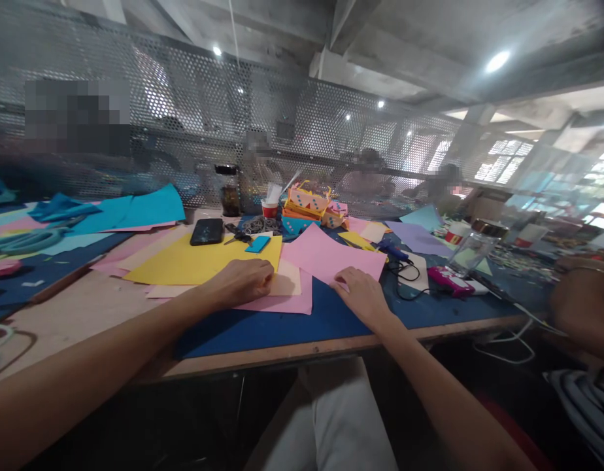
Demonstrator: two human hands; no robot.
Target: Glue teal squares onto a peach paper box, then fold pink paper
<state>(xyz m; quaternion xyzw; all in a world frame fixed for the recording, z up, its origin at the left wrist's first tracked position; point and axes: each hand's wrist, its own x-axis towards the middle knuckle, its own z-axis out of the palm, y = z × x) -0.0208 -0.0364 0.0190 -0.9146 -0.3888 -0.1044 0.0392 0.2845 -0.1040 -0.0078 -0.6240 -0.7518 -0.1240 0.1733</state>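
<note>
My left hand (pixel 243 280) rests knuckles-up on the paper pile, fingers curled under, beside a pale peach sheet (pixel 287 280) and a large yellow sheet (pixel 194 261). My right hand (pixel 361 294) lies flat with fingers spread on the near corner of a pink sheet (pixel 331 256). A second pink sheet (pixel 287 302) lies under them on the dark blue mat (pixel 292 327). I cannot see anything inside the left hand.
A black phone (pixel 206 231), scissors (pixel 238 237), a small blue paper piece (pixel 257 244), a red cup (pixel 269 208) and a folded paper craft (pixel 309 201) sit behind. A pink glue gun (pixel 449 280) with cable lies right. Another person's arm (pixel 581 301) is at the right edge. A mesh screen (pixel 184 131) backs the table.
</note>
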